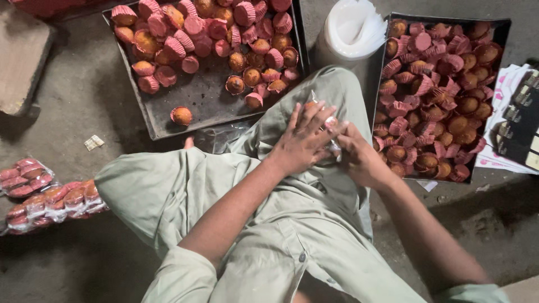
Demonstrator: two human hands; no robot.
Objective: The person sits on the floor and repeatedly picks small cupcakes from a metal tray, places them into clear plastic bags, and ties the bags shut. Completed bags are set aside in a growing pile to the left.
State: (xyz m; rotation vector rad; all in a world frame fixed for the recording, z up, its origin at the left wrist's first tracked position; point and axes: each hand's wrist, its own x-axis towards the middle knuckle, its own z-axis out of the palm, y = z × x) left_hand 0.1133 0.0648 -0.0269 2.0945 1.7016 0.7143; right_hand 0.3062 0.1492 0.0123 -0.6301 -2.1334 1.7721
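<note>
Both hands, our left hand (303,140) and right hand (356,160), clasp a clear bag (332,126) of cupcakes over our knee, between two trays (163,120) on the floor, apparently mid-packing; sealing needs a firm pinch.

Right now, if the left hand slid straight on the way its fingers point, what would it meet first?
The left hand points up and right across the knee. First in line is probably the stack of clear plastic bags, short of the right-hand dark metal tray of pink-cupped cupcakes; depth is unclear.
</note>
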